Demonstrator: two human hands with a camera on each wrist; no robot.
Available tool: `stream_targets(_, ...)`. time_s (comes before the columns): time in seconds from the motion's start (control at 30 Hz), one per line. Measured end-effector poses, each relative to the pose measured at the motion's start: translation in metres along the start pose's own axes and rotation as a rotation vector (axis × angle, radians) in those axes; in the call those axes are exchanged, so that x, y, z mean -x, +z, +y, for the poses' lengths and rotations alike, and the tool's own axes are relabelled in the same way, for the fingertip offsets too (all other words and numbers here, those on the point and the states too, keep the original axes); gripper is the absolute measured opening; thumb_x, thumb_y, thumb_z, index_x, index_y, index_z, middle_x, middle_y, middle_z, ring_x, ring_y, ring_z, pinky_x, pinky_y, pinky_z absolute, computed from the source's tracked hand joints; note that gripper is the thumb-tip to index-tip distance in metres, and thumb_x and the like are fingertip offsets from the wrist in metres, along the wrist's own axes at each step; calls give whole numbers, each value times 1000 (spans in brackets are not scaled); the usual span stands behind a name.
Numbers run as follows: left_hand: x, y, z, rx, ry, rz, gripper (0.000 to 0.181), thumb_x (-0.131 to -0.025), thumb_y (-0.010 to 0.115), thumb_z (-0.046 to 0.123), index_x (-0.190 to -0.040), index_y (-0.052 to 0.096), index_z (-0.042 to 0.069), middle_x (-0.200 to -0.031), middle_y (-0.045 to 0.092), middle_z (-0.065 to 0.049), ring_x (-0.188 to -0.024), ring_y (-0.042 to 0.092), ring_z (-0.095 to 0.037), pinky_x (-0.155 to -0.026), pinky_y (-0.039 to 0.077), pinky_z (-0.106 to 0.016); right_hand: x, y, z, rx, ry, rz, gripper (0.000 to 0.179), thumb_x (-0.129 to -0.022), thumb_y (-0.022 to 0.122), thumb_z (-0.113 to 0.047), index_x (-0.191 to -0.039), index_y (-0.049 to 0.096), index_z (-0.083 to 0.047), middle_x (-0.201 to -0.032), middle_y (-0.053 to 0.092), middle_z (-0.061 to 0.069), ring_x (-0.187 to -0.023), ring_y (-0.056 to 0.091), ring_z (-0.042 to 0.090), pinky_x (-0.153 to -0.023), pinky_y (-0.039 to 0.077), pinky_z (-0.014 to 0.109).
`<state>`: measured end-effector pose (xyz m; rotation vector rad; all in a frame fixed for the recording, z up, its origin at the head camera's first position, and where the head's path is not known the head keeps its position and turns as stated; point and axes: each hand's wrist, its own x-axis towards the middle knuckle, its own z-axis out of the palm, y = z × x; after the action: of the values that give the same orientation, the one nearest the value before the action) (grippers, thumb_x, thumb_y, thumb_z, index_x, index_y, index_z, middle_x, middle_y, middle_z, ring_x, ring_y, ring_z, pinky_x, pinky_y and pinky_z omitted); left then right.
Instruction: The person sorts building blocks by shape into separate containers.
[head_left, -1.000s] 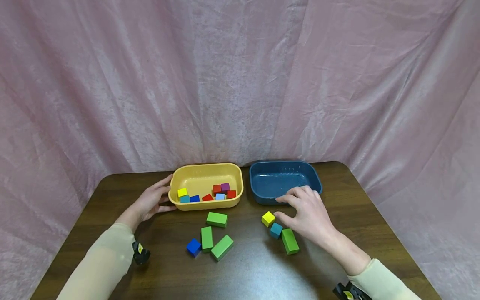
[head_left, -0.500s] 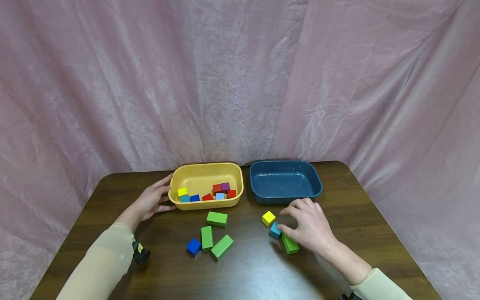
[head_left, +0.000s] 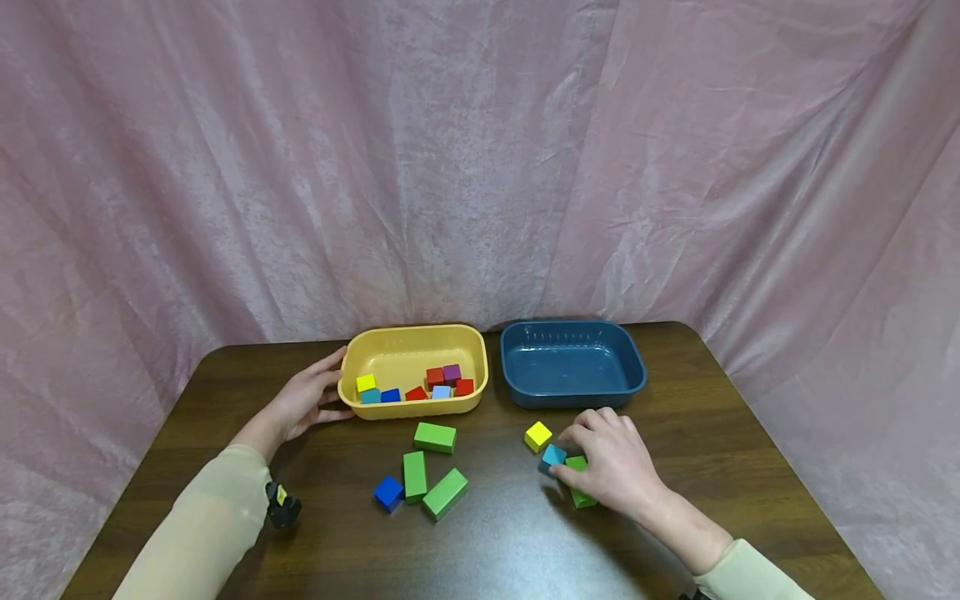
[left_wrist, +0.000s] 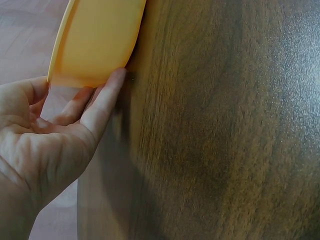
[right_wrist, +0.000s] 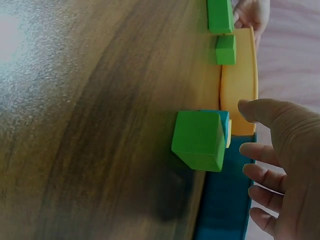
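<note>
My left hand (head_left: 303, 402) rests its fingers against the left end of a yellow bin (head_left: 412, 337). In the left wrist view its digits (left_wrist: 107, 92) lie along the bin's outer wall and rim, mostly straight. My right hand (head_left: 611, 462) hangs over a green rectangular block (head_left: 583, 500), partly covering it. Thumb and fingers are spread apart, with nothing between them in the right wrist view. The thumb tip overlaps the edge of a teal cube (head_left: 553, 456) in the head view. A yellow cube (head_left: 537, 436) lies just beyond the teal one.
A blue bin (head_left: 573, 375) stands right of the yellow bin, at the table's back edge. Small coloured blocks, such as a purple cube (head_left: 452, 372), lie in the yellow bin. Left of centre lie three green blocks, one nearest the bin (head_left: 435, 437), and a blue cube (head_left: 388, 492).
My right hand has come down and toward me, from beside the yellow cube and blue bin's front to over the green block and teal cube. My left hand has stayed at the yellow bin.
</note>
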<state>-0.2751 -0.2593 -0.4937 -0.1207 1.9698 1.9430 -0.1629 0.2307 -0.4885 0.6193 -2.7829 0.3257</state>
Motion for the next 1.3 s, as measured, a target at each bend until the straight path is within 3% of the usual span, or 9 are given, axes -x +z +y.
stream_targets(1.03, 1, 1, 0, -11, 8, -6, 60, -112, 41, 24, -165, 14, 34, -162, 28, -21, -122, 59, -30, -97, 53, -56, 1, 12, 0, 25, 26, -6, 38, -68, 88, -53, -83, 70, -23, -96, 59, -7, -94, 51, 20, -75, 38, 36)
stream_targets(1.3, 3, 1, 2, -13, 8, -13, 61, -112, 41, 25, -166, 13, 34, -164, 26, -20, -126, 55, -33, -97, 53, -56, 1, 13, 1, 38, 16, 3, 33, -68, 89, -46, -81, 69, -22, -98, 59, -5, -93, 51, 21, -75, 39, 37)
